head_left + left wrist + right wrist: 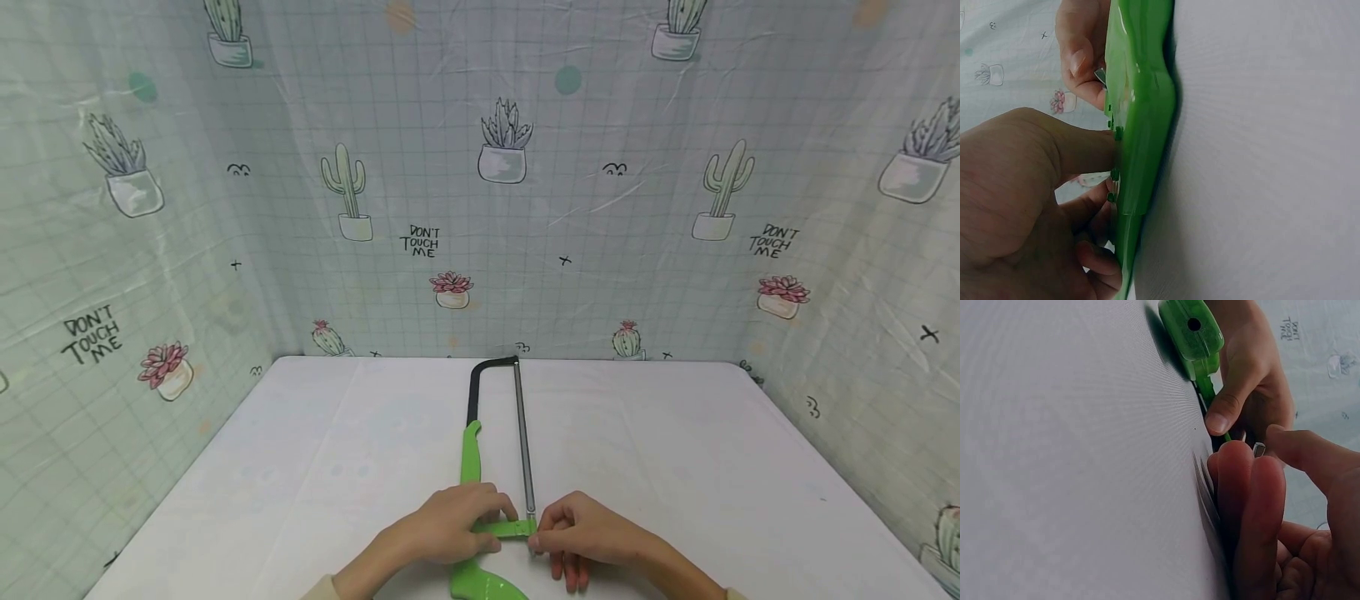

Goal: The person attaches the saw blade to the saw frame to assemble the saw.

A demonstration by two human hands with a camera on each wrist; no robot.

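A hacksaw (pixel 470 458) with a green handle and black front frame lies on the white table, its grey blade (pixel 522 433) along the right side. My left hand (pixel 457 521) grips the green frame around its short crossbar (pixel 508 529), thumb on the near side and fingers over the far side. At the blade's near end, my right hand (pixel 588 533) pinches a small metal tab (pixel 1259 449) between thumb and fingers. The left wrist view shows the green frame (pixel 1144 119) lying close along the tabletop. My right fingers hide most of the tab.
The white table (pixel 675 450) spreads out on both sides of the hacksaw. A hanging cloth (pixel 562 192) printed with cacti and lettering encloses the back and both sides. The saw's far end reaches close to the table's back edge.
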